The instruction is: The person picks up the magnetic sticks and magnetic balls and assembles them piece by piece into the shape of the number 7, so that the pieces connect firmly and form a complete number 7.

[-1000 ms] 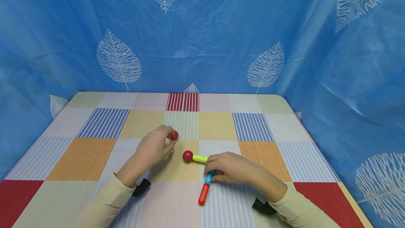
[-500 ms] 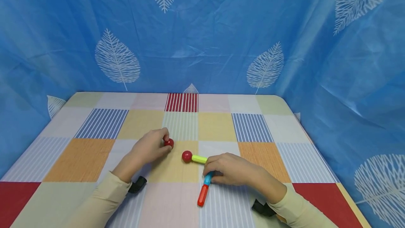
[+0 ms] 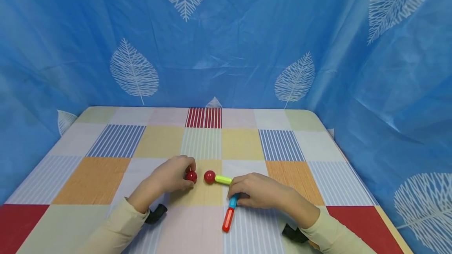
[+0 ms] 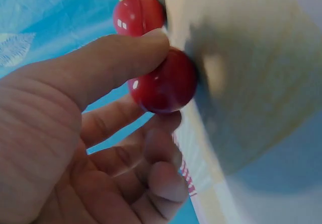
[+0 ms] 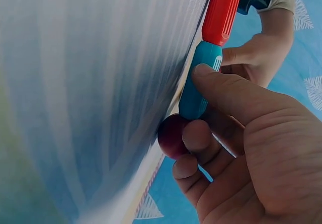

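Note:
My left hand (image 3: 173, 176) pinches a loose red ball (image 3: 192, 176) between thumb and fingers, low over the cloth. A small gap separates it from a second red ball (image 3: 209, 176), which sits on the end of a yellow-green rod (image 3: 223, 180). My right hand (image 3: 259, 191) covers that rod's other end and grips a blue rod (image 3: 233, 200), thumb on its side. A red rod (image 3: 228, 219) joins the blue one end to end and points toward me. In the right wrist view, a dark red ball (image 5: 172, 136) meets the blue rod's far end, beside my fingertips.
A patchwork tablecloth (image 3: 240, 142) covers the table. Blue sheeting (image 3: 219, 42) with white leaf prints hangs behind and at both sides. Dark straps (image 3: 155, 214) sit at both wrists.
My left hand has drawn the loose red ball toward me, level with the ball on the yellow-green rod. The right hand and the joined rods have stayed in place.

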Motion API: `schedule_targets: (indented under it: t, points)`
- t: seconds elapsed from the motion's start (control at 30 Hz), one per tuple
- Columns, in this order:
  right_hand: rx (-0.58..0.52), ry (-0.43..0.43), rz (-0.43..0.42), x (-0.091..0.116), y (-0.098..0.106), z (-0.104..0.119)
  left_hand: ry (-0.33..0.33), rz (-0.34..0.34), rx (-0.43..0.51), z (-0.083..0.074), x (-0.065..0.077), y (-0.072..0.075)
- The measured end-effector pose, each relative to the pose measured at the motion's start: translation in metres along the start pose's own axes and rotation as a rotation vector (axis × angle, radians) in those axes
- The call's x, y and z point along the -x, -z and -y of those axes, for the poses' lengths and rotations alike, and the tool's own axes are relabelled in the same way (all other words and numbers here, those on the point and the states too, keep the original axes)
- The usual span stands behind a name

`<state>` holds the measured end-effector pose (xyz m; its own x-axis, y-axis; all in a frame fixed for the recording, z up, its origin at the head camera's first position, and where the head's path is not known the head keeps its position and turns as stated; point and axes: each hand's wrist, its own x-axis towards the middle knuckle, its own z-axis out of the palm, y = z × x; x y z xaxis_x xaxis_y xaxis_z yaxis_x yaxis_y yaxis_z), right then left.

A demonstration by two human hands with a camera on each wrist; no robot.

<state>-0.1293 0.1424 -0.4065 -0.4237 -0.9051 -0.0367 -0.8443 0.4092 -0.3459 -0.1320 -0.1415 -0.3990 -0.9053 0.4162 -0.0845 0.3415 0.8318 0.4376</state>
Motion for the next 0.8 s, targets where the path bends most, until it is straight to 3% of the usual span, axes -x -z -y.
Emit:
schedule_targets:
  t: [0.37, 0.8]
  points:
    - [0.088, 0.042, 0.037, 0.000, 0.003, 0.009, -0.080, 0.028, -0.030, -0.022, 0.016, -0.004]
    - [0.194, 0.141, 0.052, -0.004, -0.004, 0.020, -0.103, 0.069, -0.022, -0.045, 0.026, -0.019]
